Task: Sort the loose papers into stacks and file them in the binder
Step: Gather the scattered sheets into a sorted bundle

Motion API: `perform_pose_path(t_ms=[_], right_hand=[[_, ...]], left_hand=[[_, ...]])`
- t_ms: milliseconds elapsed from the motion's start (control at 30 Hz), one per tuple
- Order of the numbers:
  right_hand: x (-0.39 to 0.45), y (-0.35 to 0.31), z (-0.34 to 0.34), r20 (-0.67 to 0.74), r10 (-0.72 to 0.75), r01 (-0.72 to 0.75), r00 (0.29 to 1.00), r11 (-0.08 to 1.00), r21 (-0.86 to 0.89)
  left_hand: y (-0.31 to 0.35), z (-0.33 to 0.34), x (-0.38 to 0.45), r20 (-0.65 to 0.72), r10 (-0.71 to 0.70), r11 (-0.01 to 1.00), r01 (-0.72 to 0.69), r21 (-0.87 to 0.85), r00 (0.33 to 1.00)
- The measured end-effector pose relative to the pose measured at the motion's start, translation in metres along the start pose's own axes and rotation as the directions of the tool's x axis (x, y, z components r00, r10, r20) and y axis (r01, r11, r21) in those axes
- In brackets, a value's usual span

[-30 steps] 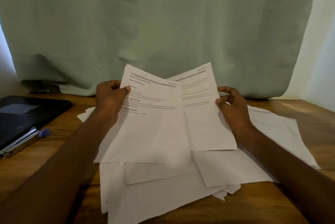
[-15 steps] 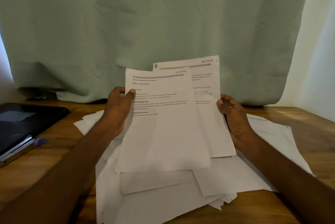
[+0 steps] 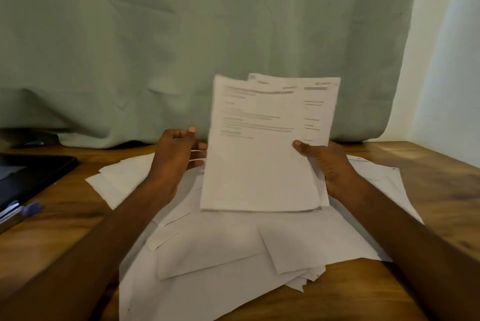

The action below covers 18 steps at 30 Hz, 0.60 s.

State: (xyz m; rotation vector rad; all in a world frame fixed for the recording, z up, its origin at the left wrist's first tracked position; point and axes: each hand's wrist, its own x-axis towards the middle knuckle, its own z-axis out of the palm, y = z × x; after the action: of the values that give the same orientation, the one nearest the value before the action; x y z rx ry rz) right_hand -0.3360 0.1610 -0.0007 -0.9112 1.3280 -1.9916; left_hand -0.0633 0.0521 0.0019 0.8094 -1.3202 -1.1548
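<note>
Across the table (image 3: 428, 164) I see the loose papers (image 3: 220, 255) sprawled through the lower centre, the dark binder (image 3: 33, 172) lying at the left edge. Centre frame, my right hand (image 3: 330, 164) pinches the held sheets (image 3: 259, 151) upright, long axis vertical, thumb in front. My left hand (image 3: 174, 154), fingers loosely curled and holding nothing, hovers just left of them, nearer the binder.

White printed sheets (image 3: 259, 164) with grey header bars and blurred grey text lines, white loose papers (image 3: 220, 255) heaped below, warm brown wood-grain table (image 3: 428, 172), pale sage-green curtain (image 3: 207, 35), black binder (image 3: 33, 175), purple-capped pen (image 3: 30, 209), cream wall (image 3: 452, 61)
</note>
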Motion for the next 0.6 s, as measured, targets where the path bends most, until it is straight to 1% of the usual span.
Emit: perform_pose_path(t_ms=[33,67,100,133,167,200,233,267,333,400,433,467,500,533,567,600], right_hand=[[0.002,-0.002,-0.007,-0.087,0.053,-0.049,0.995,0.998,0.05],[0.003,-0.004,-0.016,-0.165,0.102,-0.09,0.981,0.993,0.082],[0.005,-0.005,-0.026,-0.253,0.144,-0.122,0.957,0.988,0.099],[0.008,-0.006,-0.036,-0.365,0.133,-0.128,0.922,0.991,0.039],[0.008,-0.009,-0.046,-0.472,0.077,-0.13,0.878,0.988,-0.081],[0.011,-0.009,-0.056,-0.561,-0.029,-0.122,0.827,0.965,-0.23],[0.013,-0.011,-0.064,-0.604,-0.117,-0.128,0.789,0.929,-0.348],[0.016,-0.011,-0.073,-0.634,-0.161,-0.14,0.757,0.907,-0.398],[0.021,-0.013,-0.079,-0.677,-0.205,-0.196,0.707,0.862,-0.467],[0.026,-0.011,-0.081,-0.674,-0.213,-0.3,0.707,0.773,-0.559],[0.027,-0.009,-0.079,-0.662,-0.223,-0.364,0.716,0.689,-0.626],[0.025,-0.009,-0.075,-0.645,-0.261,-0.417,0.719,0.581,-0.699],[0.023,-0.006,-0.073,-0.609,-0.328,-0.441,0.722,0.46,-0.77],[0.022,-0.004,-0.071,-0.537,-0.405,-0.42,0.74,0.346,-0.839],[0.021,-0.002,-0.067,-0.428,-0.467,-0.354,0.774,0.241,-0.904],[0.02,-0.002,-0.062,-0.286,-0.491,-0.235,0.823,0.164,-0.958]], left_hand=[[-0.005,0.001,0.0,0.026,0.052,0.992,-0.054,0.112,0.998],[-0.011,0.002,-0.002,0.073,0.119,0.954,-0.134,0.267,0.99],[-0.016,0.005,-0.003,0.139,0.171,0.883,-0.215,0.418,0.975],[-0.02,0.007,-0.007,0.212,0.191,0.799,-0.277,0.534,0.958],[-0.022,0.011,-0.011,0.283,0.188,0.727,-0.327,0.604,0.941],[-0.024,0.015,-0.015,0.347,0.172,0.66,-0.37,0.654,0.922],[-0.026,0.018,-0.019,0.402,0.16,0.599,-0.413,0.686,0.901],[-0.027,0.02,-0.023,0.445,0.146,0.558,-0.445,0.7,0.883],[-0.031,0.019,-0.028,0.5,0.12,0.561,-0.474,0.679,0.858],[-0.035,0.017,-0.03,0.54,0.077,0.578,-0.478,0.661,0.838],[-0.036,0.017,-0.029,0.559,0.045,0.553,-0.487,0.676,0.828],[-0.037,0.017,-0.029,0.572,0.006,0.504,-0.496,0.707,0.82],[-0.038,0.018,-0.028,0.573,-0.027,0.453,-0.501,0.737,0.819],[-0.038,0.019,-0.026,0.563,-0.061,0.411,-0.493,0.767,0.824],[-0.037,0.02,-0.025,0.551,-0.085,0.387,-0.482,0.786,0.83],[-0.037,0.02,-0.025,0.542,-0.105,0.372,-0.472,0.799,0.834]])
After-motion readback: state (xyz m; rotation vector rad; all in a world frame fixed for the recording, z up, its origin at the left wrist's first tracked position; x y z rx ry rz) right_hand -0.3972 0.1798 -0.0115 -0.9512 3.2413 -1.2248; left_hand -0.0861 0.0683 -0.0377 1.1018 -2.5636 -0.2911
